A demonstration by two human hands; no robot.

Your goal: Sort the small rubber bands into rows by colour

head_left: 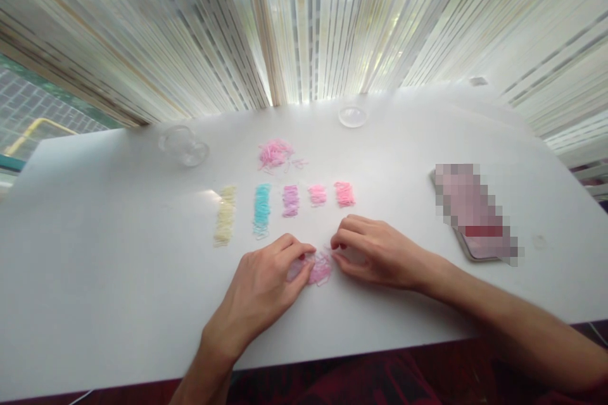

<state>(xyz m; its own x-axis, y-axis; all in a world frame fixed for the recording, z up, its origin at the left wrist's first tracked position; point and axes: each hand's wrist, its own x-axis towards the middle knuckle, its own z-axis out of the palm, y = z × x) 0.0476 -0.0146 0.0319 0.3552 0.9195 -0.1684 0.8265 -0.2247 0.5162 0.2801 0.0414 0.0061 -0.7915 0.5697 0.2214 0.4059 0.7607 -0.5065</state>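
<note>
A small loose heap of pinkish-lilac rubber bands (320,269) lies on the white table near its front edge. My left hand (273,278) is at the heap's left side, thumb and forefinger closed on bands there. From the right, my right hand (375,250) reaches in with curled fingers, its thumb and forefinger pinched at a thin band by the heap. Beyond the hands, bands lie in neat columns: yellow (225,216), turquoise (261,210), purple (291,201), light pink (317,195) and coral pink (344,193). Behind them sits a looser pink pile (276,154).
Clear round containers (184,145) stand at the back left, and a clear shallow dish (353,116) at the back middle. A phone (475,212), partly pixelated, lies on the right. Striped string curtains (304,25) hang along the table's (118,266) far edge.
</note>
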